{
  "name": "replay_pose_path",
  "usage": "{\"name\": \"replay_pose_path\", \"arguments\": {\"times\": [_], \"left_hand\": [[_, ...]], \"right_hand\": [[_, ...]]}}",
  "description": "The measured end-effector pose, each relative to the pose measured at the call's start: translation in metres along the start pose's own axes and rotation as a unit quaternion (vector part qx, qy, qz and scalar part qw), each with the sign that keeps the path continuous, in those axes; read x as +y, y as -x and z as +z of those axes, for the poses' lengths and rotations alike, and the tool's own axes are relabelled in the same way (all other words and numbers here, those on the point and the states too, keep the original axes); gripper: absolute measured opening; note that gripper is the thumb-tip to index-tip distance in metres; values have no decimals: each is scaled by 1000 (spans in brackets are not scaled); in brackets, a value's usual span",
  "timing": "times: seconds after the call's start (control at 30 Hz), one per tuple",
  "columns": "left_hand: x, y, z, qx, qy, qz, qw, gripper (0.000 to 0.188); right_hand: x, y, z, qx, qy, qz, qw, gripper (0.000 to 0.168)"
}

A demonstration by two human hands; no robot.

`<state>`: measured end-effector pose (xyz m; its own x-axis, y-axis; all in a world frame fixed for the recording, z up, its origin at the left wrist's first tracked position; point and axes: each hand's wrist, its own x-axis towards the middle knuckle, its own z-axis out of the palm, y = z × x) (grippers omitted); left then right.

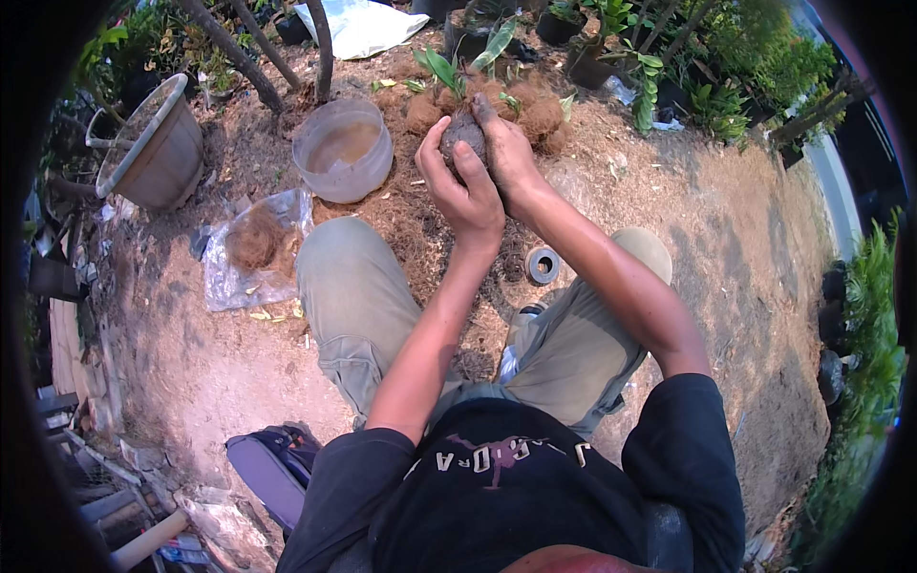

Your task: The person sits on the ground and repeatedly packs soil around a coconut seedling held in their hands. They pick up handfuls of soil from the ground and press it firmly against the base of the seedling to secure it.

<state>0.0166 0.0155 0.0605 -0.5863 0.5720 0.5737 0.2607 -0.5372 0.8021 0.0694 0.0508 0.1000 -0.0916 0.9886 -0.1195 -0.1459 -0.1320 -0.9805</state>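
Observation:
Both my hands are cupped around a dark ball of soil point(464, 134) with a small green-leaved plant point(445, 71) at its top. My left hand point(462, 179) presses it from the left side, its thumb across the front. From the right side my right hand point(505, 147) holds the ball, its fingers darkened with soil. Just beyond and beside the hands lie several brown fibre-wrapped balls point(541, 114), some with green leaves. A clear plastic basin point(342, 179) of brownish water stands to the left. Below it, a loose wad of brown fibre point(254, 240) rests on a clear plastic bag point(222, 279).
A roll of tape point(542, 266) lies on the ground between my knees. At the left a large plastic pot point(161, 161) stands tilted. Thin tree trunks point(324, 54), a white sack point(358, 29) and potted plants point(562, 25) line the far side. A bag point(269, 473) sits at lower left.

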Motion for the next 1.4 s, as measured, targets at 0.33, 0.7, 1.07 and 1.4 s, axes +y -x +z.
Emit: {"name": "replay_pose_path", "arguments": {"times": [0.33, 0.7, 1.07, 1.4], "left_hand": [[24, -10, -15, -103, 172, -118, 972, 54], [14, 9, -21, -160, 127, -42, 978, 32], [39, 10, -35, -236, -176, 262, 919, 48], [17, -8, -25, -144, 320, -386, 853, 34]], "right_hand": [[-12, 34, -21, -52, -346, 83, 933, 60], [20, 59, -11, 90, -298, 41, 950, 64], [55, 56, -21, 13, -487, 32, 873, 53], [42, 56, -18, 82, -370, -8, 926, 57]]}}
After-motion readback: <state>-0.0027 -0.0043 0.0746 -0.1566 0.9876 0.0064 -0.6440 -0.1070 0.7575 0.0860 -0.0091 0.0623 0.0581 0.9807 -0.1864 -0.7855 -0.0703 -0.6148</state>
